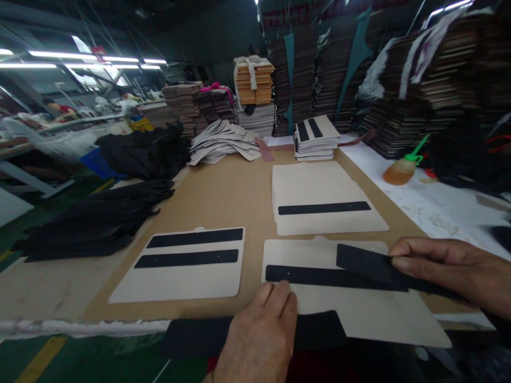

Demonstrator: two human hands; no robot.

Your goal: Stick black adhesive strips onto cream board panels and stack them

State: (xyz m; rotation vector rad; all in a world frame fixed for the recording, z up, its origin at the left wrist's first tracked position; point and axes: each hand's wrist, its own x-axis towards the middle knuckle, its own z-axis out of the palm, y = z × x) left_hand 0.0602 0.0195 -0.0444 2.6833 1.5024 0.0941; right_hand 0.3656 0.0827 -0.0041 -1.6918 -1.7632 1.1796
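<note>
A beige panel point(319, 303) with a small top tab lies at the table's front edge. One black strip point(307, 276) lies across it. My right hand point(443, 266) pinches another black strip point(361, 260) between thumb and fingers, its free end slanting over the panel's upper right. My left hand point(261, 330) is closed, fingertips bent down on the panel just under the lying strip. A wider black piece point(319, 329) runs beneath this hand and sticks out on both sides past the table edge. It appears held in the palm; the grip itself is hidden.
To the left lies a panel point(179, 282) with two strips. Behind are stacked panels point(319, 183), the top one with one strip. Black pieces point(91, 218) pile at the left. Stacks point(317, 146) stand at the back, and an amber bottle point(400, 171) at the right.
</note>
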